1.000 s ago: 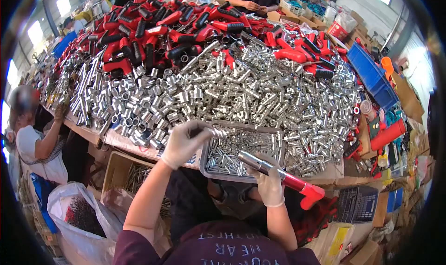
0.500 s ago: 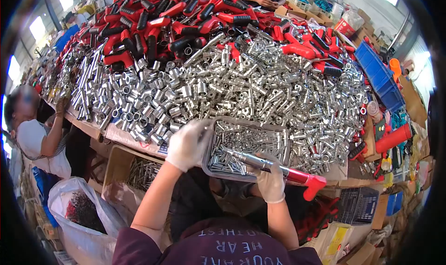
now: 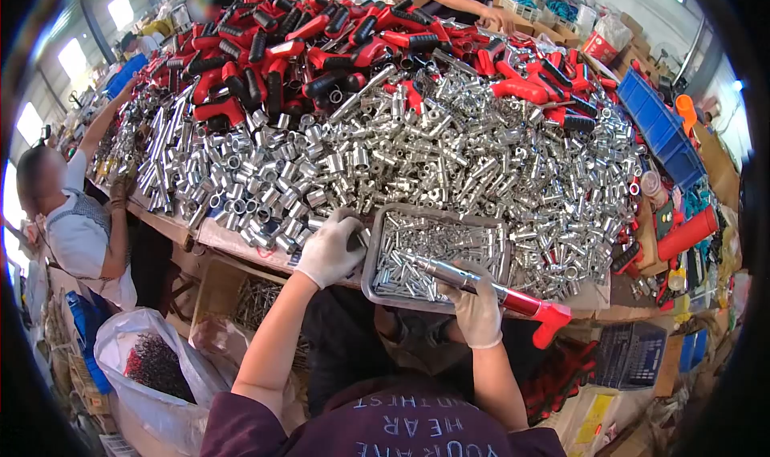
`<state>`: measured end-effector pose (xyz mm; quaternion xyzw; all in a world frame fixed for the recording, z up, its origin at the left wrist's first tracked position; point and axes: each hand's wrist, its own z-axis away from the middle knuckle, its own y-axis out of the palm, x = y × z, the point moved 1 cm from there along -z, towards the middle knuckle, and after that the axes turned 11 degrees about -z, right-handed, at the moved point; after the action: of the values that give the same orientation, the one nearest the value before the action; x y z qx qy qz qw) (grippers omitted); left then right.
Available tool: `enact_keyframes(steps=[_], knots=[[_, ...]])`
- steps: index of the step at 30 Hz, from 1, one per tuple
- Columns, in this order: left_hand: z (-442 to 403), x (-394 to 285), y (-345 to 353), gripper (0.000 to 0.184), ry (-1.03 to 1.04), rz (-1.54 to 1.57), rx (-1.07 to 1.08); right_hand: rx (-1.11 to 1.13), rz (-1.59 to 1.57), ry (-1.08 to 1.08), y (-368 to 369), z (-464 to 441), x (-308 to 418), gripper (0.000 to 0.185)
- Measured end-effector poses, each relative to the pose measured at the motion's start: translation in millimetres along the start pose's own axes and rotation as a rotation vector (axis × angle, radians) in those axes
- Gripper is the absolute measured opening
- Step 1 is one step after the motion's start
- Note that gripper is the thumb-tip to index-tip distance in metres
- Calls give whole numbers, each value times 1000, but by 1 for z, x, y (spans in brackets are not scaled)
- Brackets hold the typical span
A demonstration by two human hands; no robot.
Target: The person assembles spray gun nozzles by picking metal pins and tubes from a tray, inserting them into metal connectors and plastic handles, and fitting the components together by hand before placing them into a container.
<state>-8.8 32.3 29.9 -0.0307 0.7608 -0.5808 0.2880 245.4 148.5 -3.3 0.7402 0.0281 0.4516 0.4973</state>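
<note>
because the right hand [image 3: 477, 311] is gripping the tool [image 3: 521, 301] mid-length, its tip [image 3: 409, 256] is pointing freely over the tray [image 3: 405, 301]. the left hand [image 3: 330, 250] is hovering curled alongside; whether it's holding anything, i can't tell.

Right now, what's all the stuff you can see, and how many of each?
Angled handles: many, red and black, heaped at back
Sockets and fittings: many, silver, middle
Table: one, pale front edge, beneath heaps
Tray: one, grey, front
Small metal parts: many, silver, in tray
Crate: one, blue, right
Tube: one, red, right
Sack: one, white, lower left
L-shaped tool: one, silver and red, right hand
Co-workers: at least three, left and back
Other clutter: too small to count
Left hand: one, white-gloved, left of tray
Right hand: one, white-gloved, at tray's front
</note>
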Motion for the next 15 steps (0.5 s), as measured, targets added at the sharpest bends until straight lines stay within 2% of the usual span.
enact_keyframes(steps=[1,3,4,5,8,11,15], knots=[[3,2,0,32,2,-4,-3,-25,-10,-8,1,1,0,55],[11,9,2,30,-24,221,-64,-56,-26,-20,2,2,0,54],[12,14,7,26,-77,370,-103,-53,-38,-12,2,1,1,54],[12,19,9,20,-44,351,-188,-50,-48,-1,2,1,2,53],[-1,27,6,17,-527,1020,-43,-67,-117,16,3,-1,2,51],[-28,7,-21,15,-556,1408,-154,-22,-150,34,1,-2,4,50],[-65,3,-46,13,-385,1196,-102,-52,-159,19,-3,0,2,50]])
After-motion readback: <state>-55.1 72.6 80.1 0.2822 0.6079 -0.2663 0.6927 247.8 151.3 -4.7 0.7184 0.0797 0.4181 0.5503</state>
